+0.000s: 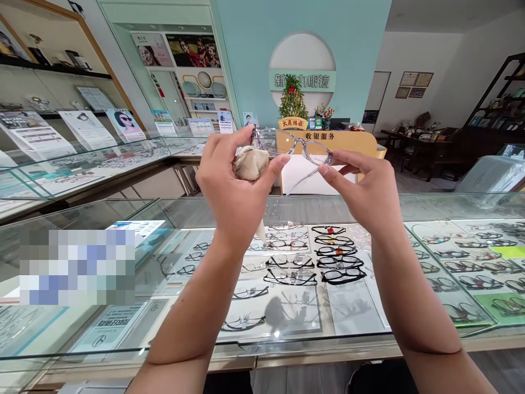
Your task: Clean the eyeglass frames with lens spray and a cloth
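A pair of clear-framed glasses is held up in the air above the glass display counter. My left hand is closed on the glasses' left end, with a crumpled beige cloth bunched in the same hand and a corner of it hanging below. At the other end of the frame, the thumb and fingers of my right hand pinch the rim near the hinge. One clear temple arm slants down between the hands. My left fingers and the cloth hide part of the left hinge.
Under the counter's glass lie rows of spectacles, several black frames among them. Another glass showcase with upright cards runs along the left. Beyond stands a wooden cashier desk with a plant; a plastic-wrapped chair is at right.
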A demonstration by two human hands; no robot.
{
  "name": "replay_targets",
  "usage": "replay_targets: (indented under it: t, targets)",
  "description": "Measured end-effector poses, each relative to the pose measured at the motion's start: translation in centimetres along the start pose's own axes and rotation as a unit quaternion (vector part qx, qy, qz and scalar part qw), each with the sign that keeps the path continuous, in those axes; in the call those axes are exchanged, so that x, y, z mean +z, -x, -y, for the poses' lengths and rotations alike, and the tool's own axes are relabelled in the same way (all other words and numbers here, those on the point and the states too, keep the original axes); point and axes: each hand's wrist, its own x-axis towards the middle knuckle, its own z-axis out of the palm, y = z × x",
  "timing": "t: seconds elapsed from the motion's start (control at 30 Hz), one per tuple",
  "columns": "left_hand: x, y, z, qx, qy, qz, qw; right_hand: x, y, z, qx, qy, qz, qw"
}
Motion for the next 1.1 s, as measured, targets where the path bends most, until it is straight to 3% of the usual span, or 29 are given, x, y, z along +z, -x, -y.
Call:
replay_targets:
  t: [0.2,0.5,0.8,1.1]
  targets:
    - [0.2,-0.1,-0.4,0.013,-0.017,-0.035,0.999,0.5,0.1,-0.2,-0.032,0.006,-0.052,0.998]
    - [1.1,0.5,1.5,-0.034,0.039,0.043,0.998,0.9,0.6,0.9,-0.114,0.071,-0.154,0.979]
    - [2.1,1.0,2.4,-0.034,0.057,0.039,0.997,1.4,0.7,0.8,-0.101,0.102,-0.124,0.982]
    - [2.5,1.4,1.8,-0.033,0.052,-0.017,0.998,1.9,0.8,0.8,-0.087,0.036,-0.134,0.986]
